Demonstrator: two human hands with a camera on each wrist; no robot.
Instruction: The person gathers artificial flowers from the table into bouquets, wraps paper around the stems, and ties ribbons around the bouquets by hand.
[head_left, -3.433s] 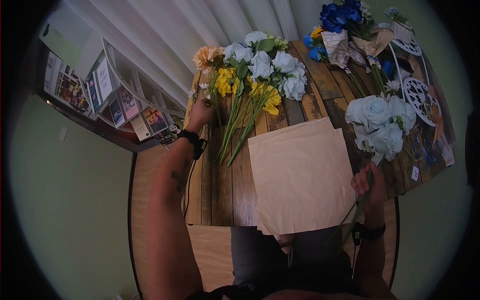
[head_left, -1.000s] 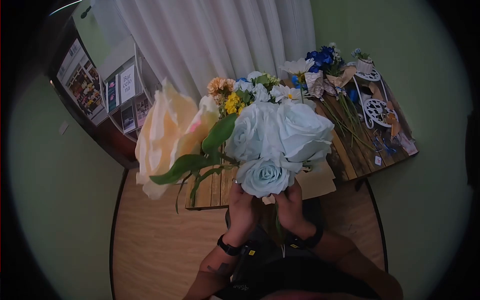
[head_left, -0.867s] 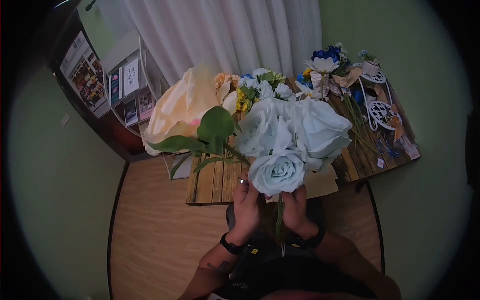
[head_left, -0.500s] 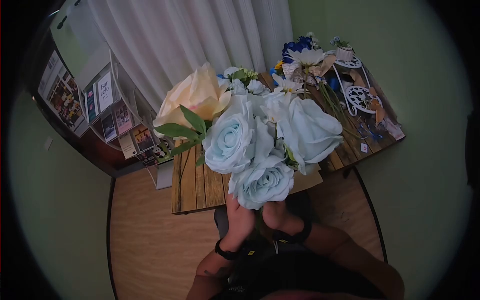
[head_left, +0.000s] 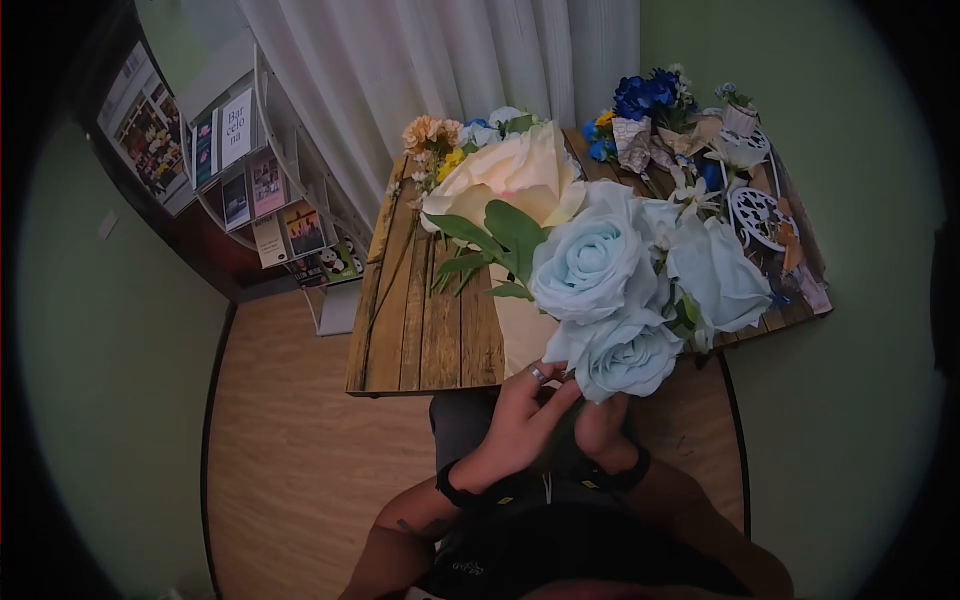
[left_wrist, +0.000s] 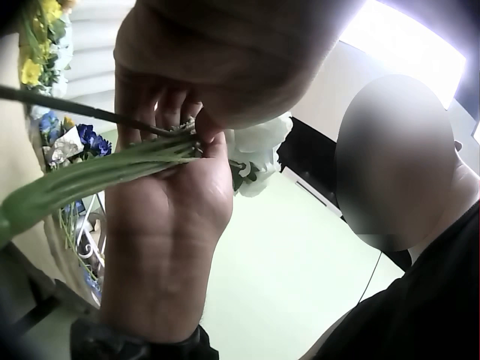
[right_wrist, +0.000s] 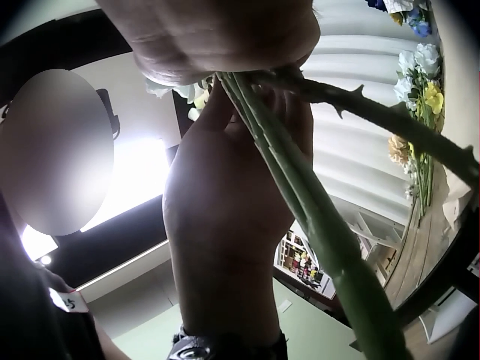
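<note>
Both hands hold a bouquet in front of my body. Its heads are several pale blue roses (head_left: 590, 262), with a large cream rose (head_left: 510, 180) and its leaves leaning out to the left. White daisies (head_left: 692, 190) show at the bouquet's back right. My left hand (head_left: 525, 425), with a ring on one finger, grips close under the heads. Partly covered by the lowest rose, my right hand (head_left: 602, 428) grips the bundle beside it. In the right wrist view, bundled green stems (right_wrist: 307, 202) run down between the hands, and a separate thorny stem (right_wrist: 375, 112) crosses them at an angle.
Brown paper (head_left: 522, 325) lies on the wooden table (head_left: 425, 345) beneath the bouquet. Orange flowers (head_left: 430, 135) lie at the back left, and dark blue flowers (head_left: 645, 95) with a white metal stand (head_left: 765, 215) at the right. A magazine rack (head_left: 265, 190) stands left.
My left hand has left the table's far left and joined the right on the bouquet. The cream rose and daisies now stand with the blue roses. Lately the bouquet has shifted rightward in view.
</note>
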